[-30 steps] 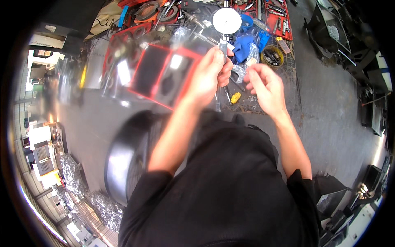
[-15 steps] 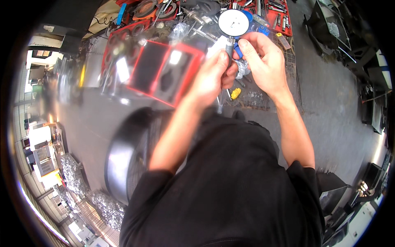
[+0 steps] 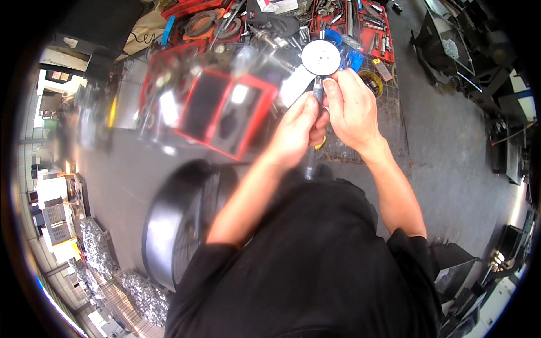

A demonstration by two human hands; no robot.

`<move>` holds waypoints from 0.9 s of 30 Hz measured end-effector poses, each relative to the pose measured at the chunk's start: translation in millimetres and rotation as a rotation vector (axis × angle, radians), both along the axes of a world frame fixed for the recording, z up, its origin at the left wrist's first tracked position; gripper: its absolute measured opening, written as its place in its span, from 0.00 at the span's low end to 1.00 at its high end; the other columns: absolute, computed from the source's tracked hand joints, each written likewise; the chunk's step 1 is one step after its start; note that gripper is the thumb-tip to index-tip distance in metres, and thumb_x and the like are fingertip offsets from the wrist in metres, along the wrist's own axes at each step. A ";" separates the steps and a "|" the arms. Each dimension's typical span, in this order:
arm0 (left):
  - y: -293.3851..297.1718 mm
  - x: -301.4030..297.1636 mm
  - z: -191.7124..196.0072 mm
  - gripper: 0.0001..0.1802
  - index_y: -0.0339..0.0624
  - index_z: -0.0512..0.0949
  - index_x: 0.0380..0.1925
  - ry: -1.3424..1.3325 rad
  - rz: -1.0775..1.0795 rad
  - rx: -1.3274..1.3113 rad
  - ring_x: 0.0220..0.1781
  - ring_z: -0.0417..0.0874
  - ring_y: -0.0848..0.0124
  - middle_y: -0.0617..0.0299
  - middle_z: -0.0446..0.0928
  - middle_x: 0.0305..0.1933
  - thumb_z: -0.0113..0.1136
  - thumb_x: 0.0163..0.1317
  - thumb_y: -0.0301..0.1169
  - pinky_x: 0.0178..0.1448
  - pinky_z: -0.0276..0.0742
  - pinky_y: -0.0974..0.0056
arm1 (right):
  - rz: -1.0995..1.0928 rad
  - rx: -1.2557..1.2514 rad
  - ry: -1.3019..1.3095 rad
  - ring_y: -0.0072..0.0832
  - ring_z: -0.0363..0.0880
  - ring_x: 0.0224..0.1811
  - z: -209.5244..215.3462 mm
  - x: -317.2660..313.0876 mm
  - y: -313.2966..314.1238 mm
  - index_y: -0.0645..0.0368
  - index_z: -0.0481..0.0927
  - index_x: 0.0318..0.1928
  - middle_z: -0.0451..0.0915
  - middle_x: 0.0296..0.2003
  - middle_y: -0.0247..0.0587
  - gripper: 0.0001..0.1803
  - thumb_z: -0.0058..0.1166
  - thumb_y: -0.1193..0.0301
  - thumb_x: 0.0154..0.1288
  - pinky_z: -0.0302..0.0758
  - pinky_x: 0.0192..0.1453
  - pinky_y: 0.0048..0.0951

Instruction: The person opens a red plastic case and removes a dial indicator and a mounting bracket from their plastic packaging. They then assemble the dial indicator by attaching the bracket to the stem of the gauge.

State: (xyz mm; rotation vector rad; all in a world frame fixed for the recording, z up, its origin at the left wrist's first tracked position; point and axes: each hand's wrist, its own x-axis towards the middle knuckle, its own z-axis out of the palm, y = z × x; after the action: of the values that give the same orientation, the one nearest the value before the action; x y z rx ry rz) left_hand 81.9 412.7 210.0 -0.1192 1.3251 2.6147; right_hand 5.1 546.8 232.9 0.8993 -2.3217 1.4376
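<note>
A dial bore gauge (image 3: 320, 57) stands upright in front of me, its round white face at the top and a dark sleeve below. My left hand (image 3: 297, 128) is wrapped round the sleeve, and the metal lower end of the gauge sticks out beneath it. Just under the dial, my right hand (image 3: 355, 110) pinches the gauge's neck between thumb and fingers. The exact contact of its fingertips is partly hidden. To the left of my hands lies an open red case (image 3: 213, 118) with dark foam, its right half cut with a shaped hollow.
Behind the gauge, the bench holds a red tray of tools (image 3: 375, 31), a yellow ring-shaped item (image 3: 372, 81) and many loose metal parts. A large black round fan-like drum (image 3: 169, 225) stands at my left. Bins of metal shavings (image 3: 143, 296) sit at lower left.
The gauge has come down in view, nearer to my body. My right hand has moved down with it, and its fingers have closed round the neck under the dial.
</note>
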 end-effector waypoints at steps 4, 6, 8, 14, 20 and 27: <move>6.6 2.0 4.8 0.17 0.49 0.67 0.41 0.037 0.031 -0.069 0.25 0.59 0.82 0.71 0.66 0.31 0.41 0.82 0.49 0.28 0.55 0.74 | -0.001 -0.052 -0.073 0.49 0.77 0.32 -6.3 1.3 1.7 0.63 0.76 0.37 0.76 0.30 0.48 0.10 0.52 0.70 0.76 0.73 0.35 0.44; 7.2 2.8 6.8 0.17 0.49 0.67 0.41 0.036 0.034 -0.077 0.25 0.59 0.83 0.71 0.66 0.31 0.40 0.83 0.49 0.27 0.55 0.74 | 0.002 -0.078 -0.121 0.49 0.77 0.31 -3.9 4.9 2.7 0.63 0.76 0.37 0.75 0.29 0.48 0.10 0.51 0.70 0.76 0.72 0.35 0.44; 6.4 3.2 11.5 0.17 0.49 0.67 0.41 -0.002 0.021 -0.030 0.24 0.59 0.83 0.71 0.66 0.31 0.40 0.83 0.49 0.27 0.55 0.75 | 0.003 -0.093 -0.137 0.48 0.76 0.31 3.9 7.2 4.4 0.63 0.76 0.36 0.75 0.28 0.47 0.10 0.51 0.70 0.76 0.72 0.35 0.43; 9.9 5.2 5.1 0.17 0.46 0.71 0.50 -0.008 0.040 0.023 0.24 0.60 0.83 0.70 0.65 0.31 0.41 0.83 0.47 0.26 0.55 0.74 | 0.012 -0.005 0.090 0.48 0.76 0.30 0.8 -4.7 7.0 0.63 0.76 0.37 0.75 0.28 0.48 0.08 0.54 0.70 0.74 0.72 0.34 0.43; 14.8 6.3 15.0 0.18 0.49 0.67 0.41 0.025 0.069 -0.034 0.23 0.59 0.84 0.72 0.66 0.30 0.40 0.83 0.49 0.25 0.54 0.75 | -0.021 -0.136 0.205 0.48 0.74 0.29 1.4 2.0 1.0 0.63 0.76 0.37 0.74 0.28 0.49 0.07 0.56 0.72 0.72 0.72 0.33 0.44; 19.9 10.4 15.7 0.17 0.48 0.68 0.44 0.073 0.093 -0.141 0.23 0.59 0.85 0.72 0.66 0.29 0.41 0.82 0.49 0.25 0.54 0.76 | -0.003 -0.109 0.055 0.48 0.75 0.29 -3.8 2.4 5.3 0.63 0.77 0.38 0.74 0.28 0.48 0.07 0.55 0.72 0.73 0.72 0.32 0.44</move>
State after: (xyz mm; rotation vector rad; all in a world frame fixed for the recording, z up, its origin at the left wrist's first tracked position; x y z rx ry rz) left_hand 92.3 432.6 225.7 -0.1108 1.5644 2.6228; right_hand 7.5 552.1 229.1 0.8928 -2.1810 1.5029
